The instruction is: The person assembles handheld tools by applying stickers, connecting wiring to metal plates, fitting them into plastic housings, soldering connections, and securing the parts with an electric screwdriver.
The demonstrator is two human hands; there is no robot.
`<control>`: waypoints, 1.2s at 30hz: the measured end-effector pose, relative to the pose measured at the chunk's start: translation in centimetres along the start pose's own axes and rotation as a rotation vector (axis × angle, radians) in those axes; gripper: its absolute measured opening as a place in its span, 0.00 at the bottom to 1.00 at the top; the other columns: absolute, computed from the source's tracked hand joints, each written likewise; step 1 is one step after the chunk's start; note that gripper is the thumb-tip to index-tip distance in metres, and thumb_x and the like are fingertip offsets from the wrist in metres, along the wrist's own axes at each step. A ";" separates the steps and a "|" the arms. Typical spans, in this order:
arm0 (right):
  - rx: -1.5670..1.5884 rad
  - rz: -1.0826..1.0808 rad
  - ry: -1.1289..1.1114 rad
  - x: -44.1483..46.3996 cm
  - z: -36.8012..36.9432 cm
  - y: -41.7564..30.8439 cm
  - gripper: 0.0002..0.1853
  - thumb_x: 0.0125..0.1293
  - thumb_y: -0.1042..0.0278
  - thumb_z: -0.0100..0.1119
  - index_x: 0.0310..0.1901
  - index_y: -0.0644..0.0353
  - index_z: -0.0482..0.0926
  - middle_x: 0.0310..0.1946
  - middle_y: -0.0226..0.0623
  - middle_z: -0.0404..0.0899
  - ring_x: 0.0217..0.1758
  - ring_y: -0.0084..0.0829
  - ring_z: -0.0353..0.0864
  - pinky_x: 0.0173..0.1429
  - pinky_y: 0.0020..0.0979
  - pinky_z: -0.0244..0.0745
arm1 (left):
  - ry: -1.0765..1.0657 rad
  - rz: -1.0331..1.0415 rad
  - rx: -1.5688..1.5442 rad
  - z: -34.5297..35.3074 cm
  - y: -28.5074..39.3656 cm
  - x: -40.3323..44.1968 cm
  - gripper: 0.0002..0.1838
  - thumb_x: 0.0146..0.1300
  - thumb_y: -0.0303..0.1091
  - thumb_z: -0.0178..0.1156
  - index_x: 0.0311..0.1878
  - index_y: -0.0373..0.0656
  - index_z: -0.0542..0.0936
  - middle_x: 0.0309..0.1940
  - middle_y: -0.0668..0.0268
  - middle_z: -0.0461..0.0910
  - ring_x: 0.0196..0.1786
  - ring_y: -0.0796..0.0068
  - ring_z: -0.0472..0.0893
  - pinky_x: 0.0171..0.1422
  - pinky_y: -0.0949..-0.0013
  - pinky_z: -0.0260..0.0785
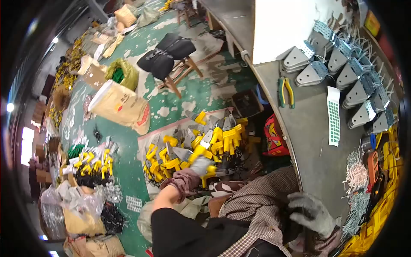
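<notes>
My left hand (pixel 200 166), in a grey glove, reaches down to the floor at a pile of yellow-handled tools with grey metal parts (pixel 222 139). It is blurred, and a yellow piece lies against its fingers; whether they grip it is unclear. My right hand (pixel 312 214), also gloved in grey, is by the table's near edge beside my lap, its fingers apart and nothing between them. On the grey table (pixel 306 124) lie pliers with green and yellow handles (pixel 286 92), a strip of green round stickers (pixel 333 116) and stacks of grey metal plates (pixel 311 73).
A black-topped stool (pixel 167 55) stands on the green floor beyond the pile. Left of it are a large paper sack (pixel 120 107) and a yellow woven bag (pixel 122 73). Screws (pixel 360 210) and yellow parts (pixel 387 192) lie at the table's right side.
</notes>
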State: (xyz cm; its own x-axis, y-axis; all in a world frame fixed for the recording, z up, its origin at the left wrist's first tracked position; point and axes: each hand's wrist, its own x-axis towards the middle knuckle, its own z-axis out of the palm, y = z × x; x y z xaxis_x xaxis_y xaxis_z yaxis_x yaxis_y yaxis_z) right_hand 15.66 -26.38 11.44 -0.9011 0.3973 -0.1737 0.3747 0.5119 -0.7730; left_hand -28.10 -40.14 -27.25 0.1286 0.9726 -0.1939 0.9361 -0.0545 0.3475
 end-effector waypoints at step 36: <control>0.376 0.171 0.671 -11.5 9.3 6.3 0.24 0.76 0.50 0.49 0.64 0.56 0.76 0.62 0.41 0.79 0.62 0.37 0.77 0.67 0.37 0.70 | -0.418 2.146 0.488 -21.4 52.4 19.6 0.19 0.62 0.34 0.56 0.56 0.41 0.77 0.50 0.60 0.75 0.52 0.63 0.77 0.55 0.57 0.74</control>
State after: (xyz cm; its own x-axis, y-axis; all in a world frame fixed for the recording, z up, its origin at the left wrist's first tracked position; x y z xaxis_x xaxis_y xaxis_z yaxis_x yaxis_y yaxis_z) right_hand 26.36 -34.79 2.88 -0.4683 0.8835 0.0044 0.2887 0.1577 -0.9443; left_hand 16.47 -19.04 6.79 0.7304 -0.6755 -0.1010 -0.6720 -0.7371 0.0712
